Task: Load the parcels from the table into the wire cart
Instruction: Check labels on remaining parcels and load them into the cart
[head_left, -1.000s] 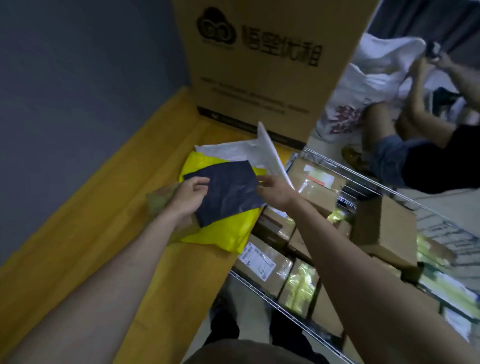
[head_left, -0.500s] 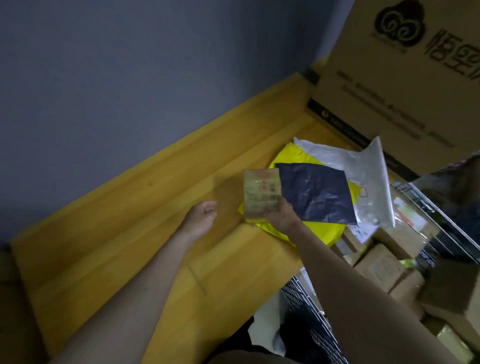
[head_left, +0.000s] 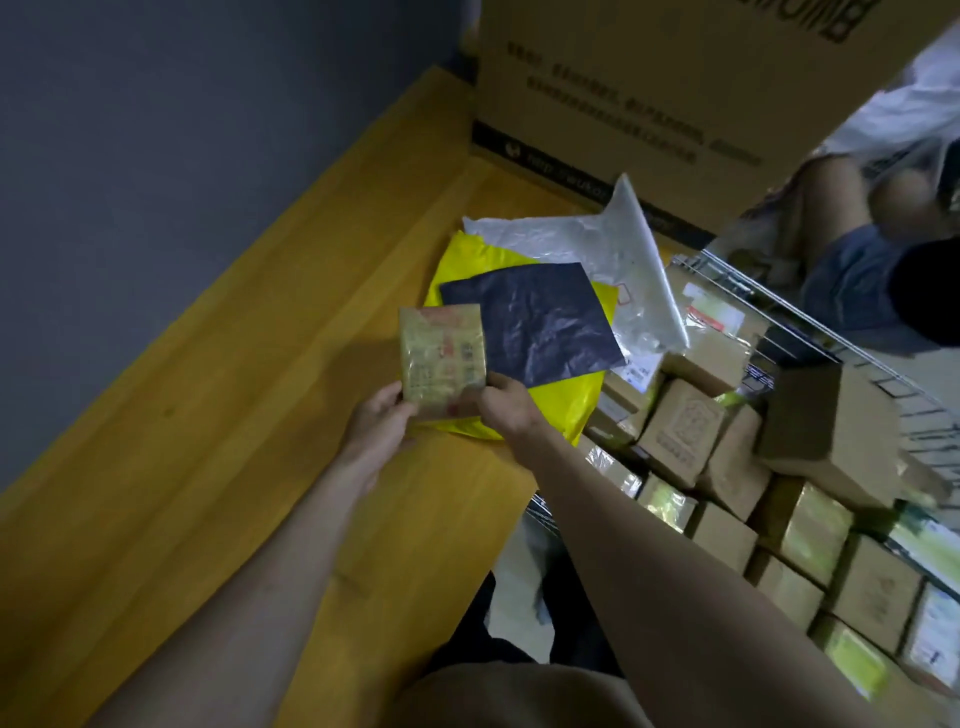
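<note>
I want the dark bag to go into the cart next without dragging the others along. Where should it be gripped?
Probably by its right corner, coming from the cart side. The dark bag lies flat on the yellow bag, and that corner juts past the yellow edge, so a pinch there catches one layer. Both hands now hold the small parcel.

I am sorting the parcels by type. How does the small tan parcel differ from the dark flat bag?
The small tan parcel is box-like with printed labels and is held up by the left hand and right hand. The dark flat bag is thin, wrinkled, shows no label and lies on the yellow bag. Neither is in the wire cart yet.
</note>
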